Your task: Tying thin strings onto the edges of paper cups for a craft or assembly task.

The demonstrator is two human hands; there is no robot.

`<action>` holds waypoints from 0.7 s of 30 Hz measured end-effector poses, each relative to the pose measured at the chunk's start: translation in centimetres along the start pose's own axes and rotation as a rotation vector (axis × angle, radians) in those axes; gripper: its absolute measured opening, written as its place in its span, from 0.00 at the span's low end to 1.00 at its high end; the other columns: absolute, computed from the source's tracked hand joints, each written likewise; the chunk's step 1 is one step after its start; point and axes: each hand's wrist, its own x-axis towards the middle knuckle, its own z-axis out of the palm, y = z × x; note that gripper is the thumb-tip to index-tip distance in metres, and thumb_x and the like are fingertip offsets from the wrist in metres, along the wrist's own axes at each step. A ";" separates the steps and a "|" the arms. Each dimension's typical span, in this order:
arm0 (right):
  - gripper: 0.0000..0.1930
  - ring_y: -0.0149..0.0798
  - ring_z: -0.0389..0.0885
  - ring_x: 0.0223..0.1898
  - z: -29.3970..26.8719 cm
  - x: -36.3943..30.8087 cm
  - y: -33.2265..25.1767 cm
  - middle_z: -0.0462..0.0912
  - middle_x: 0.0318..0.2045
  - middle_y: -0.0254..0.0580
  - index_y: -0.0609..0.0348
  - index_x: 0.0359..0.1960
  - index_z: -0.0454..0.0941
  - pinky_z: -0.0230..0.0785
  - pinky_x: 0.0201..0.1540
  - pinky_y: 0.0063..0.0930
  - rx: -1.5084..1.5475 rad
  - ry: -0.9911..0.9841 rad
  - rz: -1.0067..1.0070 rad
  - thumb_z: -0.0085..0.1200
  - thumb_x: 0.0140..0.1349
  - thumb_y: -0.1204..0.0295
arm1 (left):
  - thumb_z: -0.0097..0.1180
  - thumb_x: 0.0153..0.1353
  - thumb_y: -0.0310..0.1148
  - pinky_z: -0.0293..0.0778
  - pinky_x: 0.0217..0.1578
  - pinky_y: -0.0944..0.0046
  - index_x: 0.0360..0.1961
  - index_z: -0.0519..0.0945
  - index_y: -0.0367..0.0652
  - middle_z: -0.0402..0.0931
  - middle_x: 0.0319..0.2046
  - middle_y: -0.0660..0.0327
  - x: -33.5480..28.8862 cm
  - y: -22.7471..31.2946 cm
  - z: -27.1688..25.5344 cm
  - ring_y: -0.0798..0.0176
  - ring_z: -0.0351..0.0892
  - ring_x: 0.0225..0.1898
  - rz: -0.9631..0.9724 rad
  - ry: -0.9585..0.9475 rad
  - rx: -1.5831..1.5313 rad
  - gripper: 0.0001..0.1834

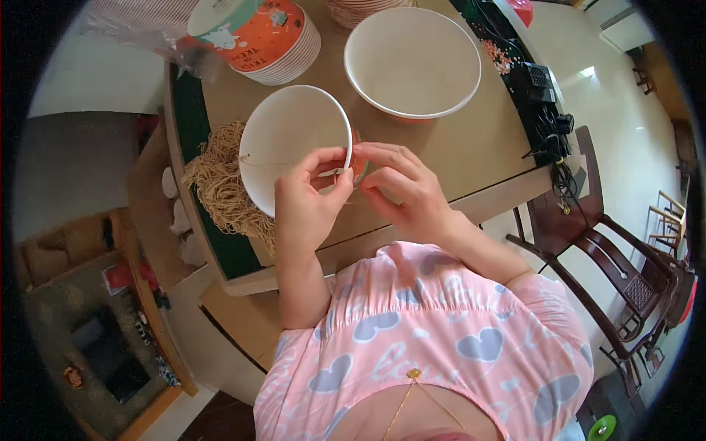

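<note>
A white paper bucket (pixel 294 132) lies tilted, its mouth toward me. My left hand (pixel 310 192) pinches its near right rim, fingers inside and thumb at the edge. A thin cord (pixel 266 163) runs across the inside of the bucket toward those fingers. At the same rim, from the outside, my right hand (pixel 408 187) has its fingertips bent together. Whatever is between them is too small to make out. A bit of orange and green print shows on the bucket's outer wall behind the fingers. Left of the bucket lies a tangled heap of tan cords (pixel 224 180).
Another open white bucket (pixel 412 62) stands farther back on the table (pixel 471 165). Stacked orange printed buckets (pixel 276 44) and a clear plastic bag (pixel 140 33) sit at the far left. Black cables and an adapter (pixel 533 81) lie along the right edge, near a dark wooden chair (pixel 566 213).
</note>
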 end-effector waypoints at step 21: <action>0.07 0.49 0.80 0.33 0.1 0.7 1.3 0.80 0.31 0.45 0.60 0.34 0.74 0.74 0.34 0.38 -0.052 0.130 0.157 0.58 0.56 0.77 | 0.58 0.56 0.19 0.79 0.43 0.69 0.48 0.80 0.33 0.82 0.40 0.57 0.0 -0.1 0.5 0.68 0.82 0.40 0.044 -0.048 0.009 0.17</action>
